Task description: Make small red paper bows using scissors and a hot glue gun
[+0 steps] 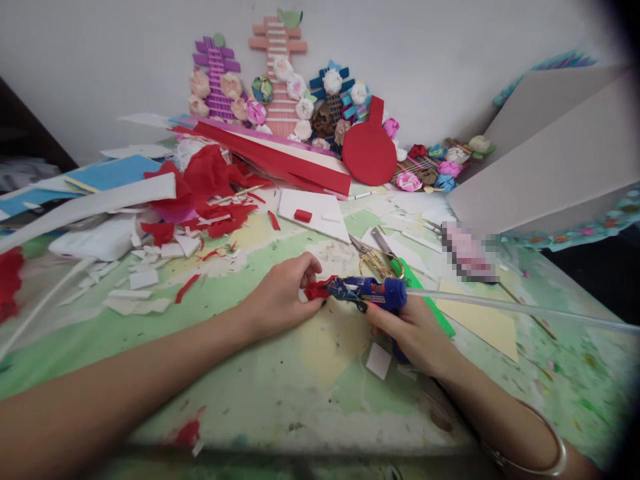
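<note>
Near the middle of the table, my left hand (285, 297) pinches a small crumpled red paper piece (316, 289) between thumb and fingers. My right hand (417, 330) is wrapped round a blue hot glue gun (380, 291), whose nozzle points left and meets the red piece or lies just in front of it. A long clear glue stick (475, 303) sticks out of the gun's back toward the right. Gold-handled scissors (383, 263) and a green strip (425, 297), perhaps a cutter, lie just behind the gun. A small white square (379, 361) rests below it.
Red paper scraps (205, 177) and white offcuts (145, 277) cover the left side. A white board (313, 215) bears a small red block. Behind stand a red guitar-shaped cutout (370, 150) and flower-decorated guitar shapes (277, 73). A large grey board (545, 143) stands at right.
</note>
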`<state>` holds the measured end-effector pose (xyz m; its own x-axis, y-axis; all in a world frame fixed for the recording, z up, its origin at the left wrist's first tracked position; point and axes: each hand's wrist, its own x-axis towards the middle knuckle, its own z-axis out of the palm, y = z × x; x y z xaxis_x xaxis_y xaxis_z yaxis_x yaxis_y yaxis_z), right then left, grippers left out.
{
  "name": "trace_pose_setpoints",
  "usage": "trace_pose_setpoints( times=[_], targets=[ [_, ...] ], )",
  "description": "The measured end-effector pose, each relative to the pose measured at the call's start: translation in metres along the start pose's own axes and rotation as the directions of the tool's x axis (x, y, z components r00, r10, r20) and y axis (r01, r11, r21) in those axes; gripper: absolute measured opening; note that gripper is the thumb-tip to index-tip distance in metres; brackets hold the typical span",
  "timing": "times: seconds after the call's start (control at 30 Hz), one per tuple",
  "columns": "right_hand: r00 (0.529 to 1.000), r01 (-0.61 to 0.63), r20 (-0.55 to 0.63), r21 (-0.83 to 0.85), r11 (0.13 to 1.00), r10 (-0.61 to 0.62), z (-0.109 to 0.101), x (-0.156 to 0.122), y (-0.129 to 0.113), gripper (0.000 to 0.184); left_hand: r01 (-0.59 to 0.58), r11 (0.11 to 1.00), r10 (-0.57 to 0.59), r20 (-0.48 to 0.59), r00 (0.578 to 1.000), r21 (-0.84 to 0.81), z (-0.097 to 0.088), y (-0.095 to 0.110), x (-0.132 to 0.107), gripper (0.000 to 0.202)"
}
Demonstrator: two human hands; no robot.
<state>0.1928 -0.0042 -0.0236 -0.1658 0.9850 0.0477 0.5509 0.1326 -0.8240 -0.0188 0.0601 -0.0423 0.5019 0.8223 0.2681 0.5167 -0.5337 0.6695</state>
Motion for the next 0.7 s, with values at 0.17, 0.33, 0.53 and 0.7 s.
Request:
trace_pose_setpoints(
  times=[0.17, 0.33, 0.53, 0.7],
  targets=[
    [0.999, -0.012, 0.030, 0.010, 1.000, 0.012, -0.001, -0.002, 0.001, 0.022, -0.002, 1.000, 0.002, 0.001, 1.000, 0.012, 0.000, 0.000, 0.000, 0.026],
    [1.000, -0.015, 0.015, 0.009, 1.000, 0.015, -0.002, -0.003, 0.002, 0.023, -0.003, 1.000, 0.003, 0.008, 1.000, 0.016, -0.001, 0.000, 0.000, 0.026],
    [0.991, -0.122, -0.057, -0.077, 0.990, 0.118, -0.008, -0.005, 0.006, 0.030, 0.002, 0.999, -0.003, 0.008, 1.000, 0.032, -0.002, 0.001, -0.001, 0.027],
    [0.977, -0.202, -0.103, -0.147, 0.968, 0.189, -0.014, -0.005, 0.007, 0.038, -0.002, 0.999, 0.001, 0.020, 1.000, 0.045, -0.003, 0.002, 0.000, 0.026]
  ],
)
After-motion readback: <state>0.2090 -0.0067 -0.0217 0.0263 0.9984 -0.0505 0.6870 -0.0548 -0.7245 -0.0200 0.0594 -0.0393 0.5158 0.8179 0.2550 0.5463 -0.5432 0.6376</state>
